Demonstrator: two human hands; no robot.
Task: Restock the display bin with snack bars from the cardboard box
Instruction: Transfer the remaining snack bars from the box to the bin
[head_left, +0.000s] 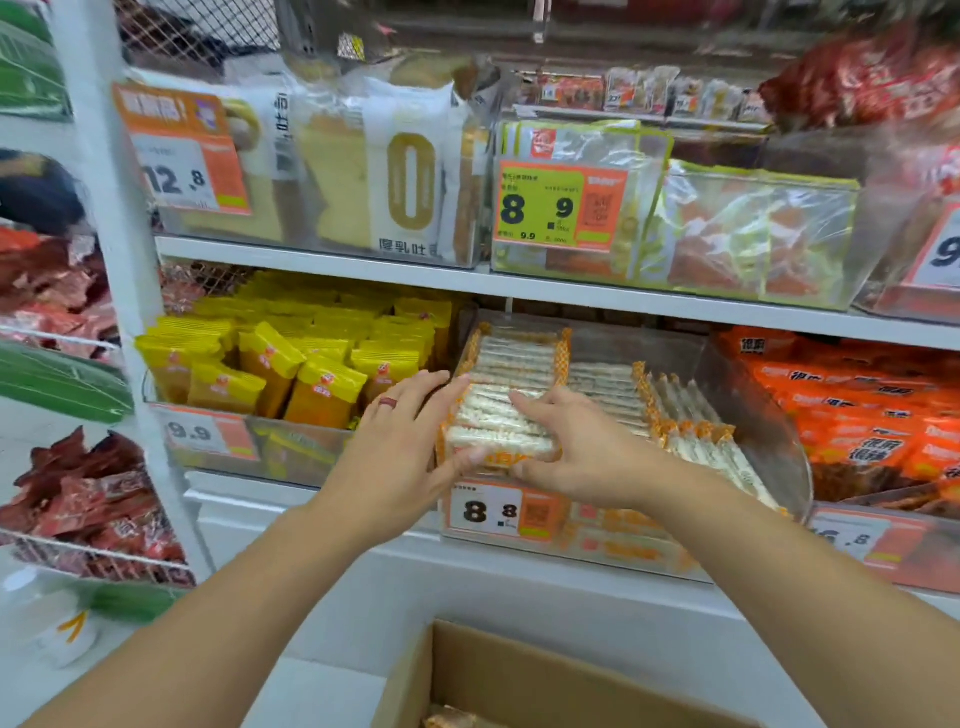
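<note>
Both hands on a stack of snack bars (498, 426) at the near-left end of the clear display bin (769, 415), lower shelf (597, 299). Left hand (400, 441): fingers extended along the stack's left side, thumb curled under its near edge, gripping it. Right hand (571, 447): fingers laid across the top, thumb on the near edge, gripping too. More bars fill the bin behind and to the right. Cardboard box (519, 680) sits near, bottom centre. Price tag (498, 512) on bin front reads 8.8.
</note>
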